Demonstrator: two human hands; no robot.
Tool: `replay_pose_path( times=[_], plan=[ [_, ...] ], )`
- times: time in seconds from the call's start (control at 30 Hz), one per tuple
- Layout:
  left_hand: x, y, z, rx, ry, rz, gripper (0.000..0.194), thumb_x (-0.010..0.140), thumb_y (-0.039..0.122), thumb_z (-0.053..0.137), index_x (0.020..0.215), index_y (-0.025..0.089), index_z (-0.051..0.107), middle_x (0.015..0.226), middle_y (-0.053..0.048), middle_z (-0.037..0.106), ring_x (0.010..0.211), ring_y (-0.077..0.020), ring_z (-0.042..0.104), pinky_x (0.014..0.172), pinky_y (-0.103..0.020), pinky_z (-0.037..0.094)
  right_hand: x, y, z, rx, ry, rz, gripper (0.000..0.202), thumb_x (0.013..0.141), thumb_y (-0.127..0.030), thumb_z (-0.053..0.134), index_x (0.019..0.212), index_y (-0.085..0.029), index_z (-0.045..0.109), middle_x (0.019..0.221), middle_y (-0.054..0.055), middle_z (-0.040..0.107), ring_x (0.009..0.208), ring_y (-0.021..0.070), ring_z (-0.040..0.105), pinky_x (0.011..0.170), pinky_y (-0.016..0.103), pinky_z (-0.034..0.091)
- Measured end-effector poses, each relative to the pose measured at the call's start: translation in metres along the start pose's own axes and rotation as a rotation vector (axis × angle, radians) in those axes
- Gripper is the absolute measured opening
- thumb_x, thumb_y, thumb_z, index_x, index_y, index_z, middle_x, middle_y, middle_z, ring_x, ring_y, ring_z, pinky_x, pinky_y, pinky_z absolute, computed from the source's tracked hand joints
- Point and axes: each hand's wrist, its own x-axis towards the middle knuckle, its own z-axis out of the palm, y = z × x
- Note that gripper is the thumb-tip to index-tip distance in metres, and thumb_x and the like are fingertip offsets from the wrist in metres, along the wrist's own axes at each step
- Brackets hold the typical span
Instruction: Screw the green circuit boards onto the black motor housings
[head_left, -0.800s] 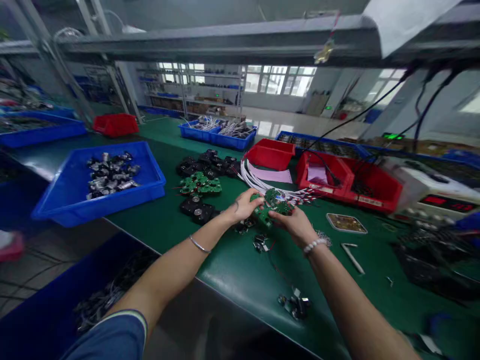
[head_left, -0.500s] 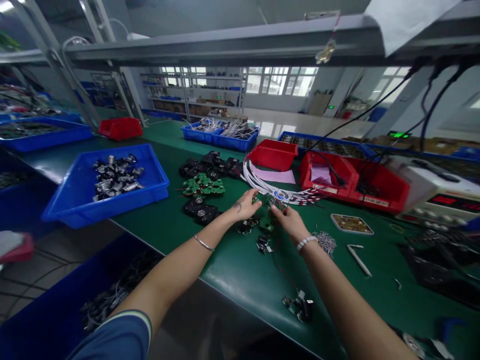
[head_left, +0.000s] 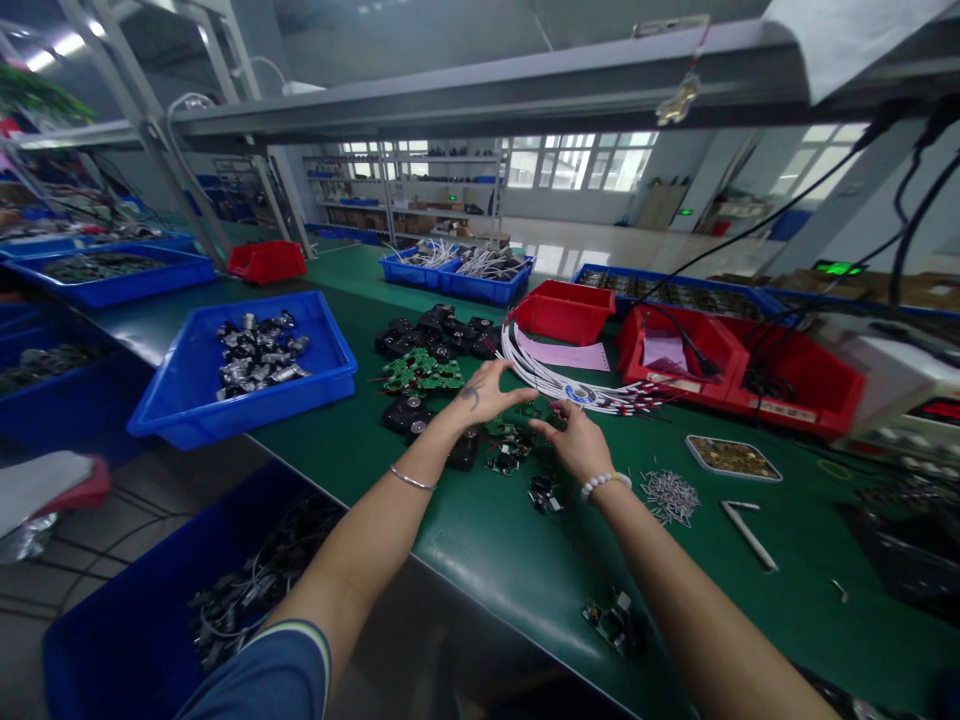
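My left hand [head_left: 489, 392] hovers over the green mat with thumb and fingers apart, holding nothing visible. To its right, my right hand [head_left: 576, 440] is beside small green circuit parts [head_left: 510, 447]; its thumb and fingertips point left, and whether anything is between them is too small to tell. Just behind both hands lies a bundle of white wires [head_left: 536, 372] with a blue-and-white roll [head_left: 579, 393] at it. Green circuit boards [head_left: 421, 371] and black housings [head_left: 442, 332] are piled left of my left hand. A small assembly [head_left: 544, 493] rests below my hands.
A blue tray [head_left: 180, 400] of metal parts stands left. Red bins [head_left: 566, 312] line the back. Small pins [head_left: 670, 497], a tin [head_left: 733, 458] and a white bent tool [head_left: 750, 537] lie right. A metal shelf beam [head_left: 480, 95] crosses above.
The view has shifted left, so the scene sits further right. My right hand's fingers have moved away from the blue-and-white roll, and my left hand's thumb and fingers form a wider curve.
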Motion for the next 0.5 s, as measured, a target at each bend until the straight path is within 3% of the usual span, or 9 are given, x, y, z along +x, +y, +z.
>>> replay_pose_path(
  times=[0.1, 0.17, 0.23, 0.3, 0.37, 0.43, 0.5],
  plan=[
    [0.010, -0.024, -0.026, 0.138, 0.167, -0.218, 0.063, 0.080, 0.030, 0.069, 0.134, 0.012, 0.041, 0.147, -0.020, 0.034, 0.141, -0.0331, 0.025, 0.115, -0.046, 0.024, -0.005, -0.004, 0.001, 0.011, -0.095, -0.110, 0.056, 0.080, -0.038, 0.072, 0.129, -0.017, 0.055, 0.119, 0.013, 0.064, 0.106, 0.0269, 0.062, 0.092, 0.043, 0.049],
    [0.013, -0.039, -0.038, 0.205, 0.238, -0.377, 0.068, 0.077, 0.021, 0.071, 0.135, 0.005, 0.038, 0.148, -0.027, 0.027, 0.142, -0.0409, 0.017, 0.113, -0.057, 0.019, -0.007, -0.006, 0.000, 0.026, -0.132, -0.158, 0.066, 0.076, -0.038, 0.074, 0.135, -0.017, 0.052, 0.124, 0.015, 0.062, 0.115, 0.0313, 0.058, 0.096, 0.043, 0.046],
    [0.015, -0.051, -0.044, 0.235, 0.255, -0.478, 0.058, 0.078, 0.020, 0.070, 0.128, 0.005, 0.046, 0.141, -0.026, 0.039, 0.136, -0.0407, 0.030, 0.109, -0.059, 0.026, -0.009, -0.007, -0.004, 0.053, -0.164, -0.184, 0.079, 0.069, -0.034, 0.079, 0.140, -0.019, 0.047, 0.130, 0.015, 0.059, 0.120, 0.0333, 0.055, 0.100, 0.044, 0.044],
    [0.016, -0.058, -0.047, 0.241, 0.278, -0.517, 0.041, 0.085, 0.026, 0.065, 0.121, 0.009, 0.053, 0.130, -0.018, 0.052, 0.127, -0.0330, 0.045, 0.105, -0.055, 0.036, -0.009, -0.006, -0.010, 0.100, -0.210, -0.191, 0.094, 0.054, -0.025, 0.087, 0.140, -0.020, 0.048, 0.130, 0.014, 0.060, 0.120, 0.0342, 0.055, 0.101, 0.045, 0.044],
    [0.017, -0.060, -0.050, 0.236, 0.339, -0.521, 0.032, 0.091, 0.029, 0.056, 0.118, 0.012, 0.055, 0.125, -0.013, 0.056, 0.120, -0.0273, 0.052, 0.103, -0.052, 0.040, -0.007, -0.003, -0.018, 0.166, -0.237, -0.187, 0.097, 0.043, -0.017, 0.088, 0.134, -0.021, 0.055, 0.127, 0.013, 0.062, 0.118, 0.0348, 0.057, 0.102, 0.046, 0.043],
    [0.019, -0.056, -0.055, 0.216, 0.424, -0.489, 0.032, 0.095, 0.028, 0.048, 0.121, 0.009, 0.053, 0.124, -0.017, 0.056, 0.119, -0.0283, 0.053, 0.102, -0.051, 0.041, -0.006, -0.001, -0.025, 0.249, -0.204, -0.171, 0.086, 0.046, -0.019, 0.087, 0.128, -0.021, 0.060, 0.128, 0.013, 0.061, 0.120, 0.0351, 0.055, 0.106, 0.048, 0.039],
    [0.020, -0.047, -0.059, 0.183, 0.498, -0.394, 0.036, 0.097, 0.026, 0.041, 0.126, 0.005, 0.048, 0.127, -0.022, 0.053, 0.123, -0.0295, 0.051, 0.105, -0.048, 0.039, -0.003, -0.002, -0.031, 0.353, -0.116, -0.147, 0.072, 0.060, -0.031, 0.081, 0.128, -0.018, 0.059, 0.130, 0.016, 0.059, 0.124, 0.0347, 0.051, 0.109, 0.051, 0.033]
  ],
)
